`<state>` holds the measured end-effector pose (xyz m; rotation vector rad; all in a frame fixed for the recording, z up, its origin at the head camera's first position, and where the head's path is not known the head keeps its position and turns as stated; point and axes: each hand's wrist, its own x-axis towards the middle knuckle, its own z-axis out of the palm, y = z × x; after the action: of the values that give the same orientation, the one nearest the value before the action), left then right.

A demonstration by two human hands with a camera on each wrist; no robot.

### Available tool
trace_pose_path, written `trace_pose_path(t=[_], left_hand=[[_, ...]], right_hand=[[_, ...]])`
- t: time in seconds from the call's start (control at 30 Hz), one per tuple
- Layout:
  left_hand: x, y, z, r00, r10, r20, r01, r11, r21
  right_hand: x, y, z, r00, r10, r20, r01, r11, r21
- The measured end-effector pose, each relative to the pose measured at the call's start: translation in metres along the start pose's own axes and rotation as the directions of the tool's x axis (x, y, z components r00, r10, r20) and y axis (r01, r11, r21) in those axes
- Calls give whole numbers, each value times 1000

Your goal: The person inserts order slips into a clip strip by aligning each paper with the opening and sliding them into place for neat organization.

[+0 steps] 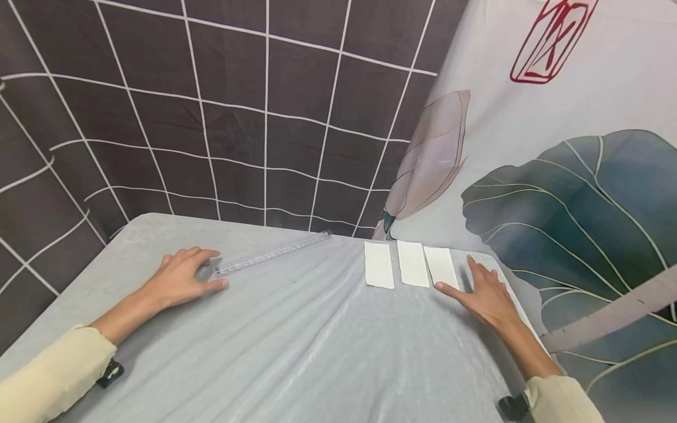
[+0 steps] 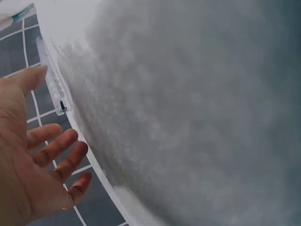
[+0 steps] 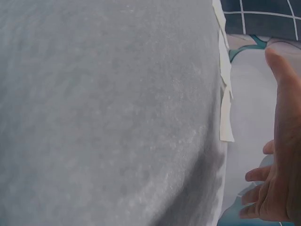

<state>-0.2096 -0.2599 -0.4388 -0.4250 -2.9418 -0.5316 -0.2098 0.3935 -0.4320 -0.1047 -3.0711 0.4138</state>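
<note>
A long clear plastic piece with a row of marks along it, like a transparent tube or ruler [image 1: 272,254], lies slantwise on the grey cloth. Its near end is beside my left hand [image 1: 182,276], whose thumb and fingers are spread apart and hold nothing. Three white paper slips [image 1: 379,265] lie in a row at the right of the cloth. Close to the rightmost slip [image 1: 441,267] is my right hand [image 1: 488,294], fingers extended and holding nothing; its thumb tip is by that slip's lower edge, and I cannot tell whether it touches. A dark fitting [image 2: 63,107] shows at the clear piece's end.
Grey cloth [image 1: 296,352] covers the table, with creases running across it. Behind stands a dark curtain [image 1: 233,129] with white grid lines. To the right hangs a pale cloth [image 1: 502,141] printed with leaves, close to the table's edge.
</note>
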Motion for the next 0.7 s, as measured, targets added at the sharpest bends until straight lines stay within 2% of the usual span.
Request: trace_pose_path(t=[0.2, 0.5, 0.7], left_hand=[[1, -1, 4, 999, 30, -17, -30, 999, -13], [3, 3, 9, 996, 82, -48, -85, 993, -84], [3, 5, 11, 991, 102, -83, -112, 986, -124]], right_hand=[[4, -4, 4, 1000, 9, 19, -9, 1000, -18], [10, -11, 6, 996, 57, 70, -57, 998, -8], [15, -10, 10, 995, 77, 66, -78, 997, 3]])
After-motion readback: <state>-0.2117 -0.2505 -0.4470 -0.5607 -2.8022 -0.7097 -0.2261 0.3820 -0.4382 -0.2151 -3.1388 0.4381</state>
